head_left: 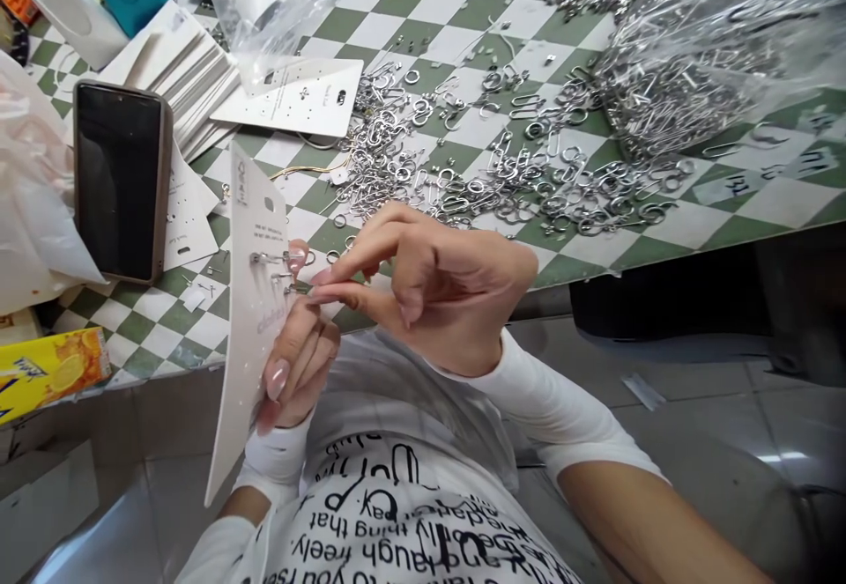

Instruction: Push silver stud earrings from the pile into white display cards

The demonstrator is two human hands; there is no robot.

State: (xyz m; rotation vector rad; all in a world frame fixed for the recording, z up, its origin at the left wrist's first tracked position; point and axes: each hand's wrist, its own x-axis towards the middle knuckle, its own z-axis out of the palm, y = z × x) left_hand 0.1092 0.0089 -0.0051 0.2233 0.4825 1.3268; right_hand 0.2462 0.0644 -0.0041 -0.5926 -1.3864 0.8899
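My left hand [294,368] grips a white display card [248,337] held upright on edge, fingers wrapped round its lower part. Small silver metal pieces [268,258] sit fixed in the card near its middle. My right hand [423,280] pinches thumb and fingertips together at the card's face, beside those pieces, on something too small to make out. Both hands hover just off the near edge of the green-and-white checked table [661,240].
Several loose silver rings and hooks [476,170] are spread across the table, with a clear bag [701,55] full of them at the right. A stack of white cards [178,64], a dark phone [119,179] and an orange box [46,373] lie at the left.
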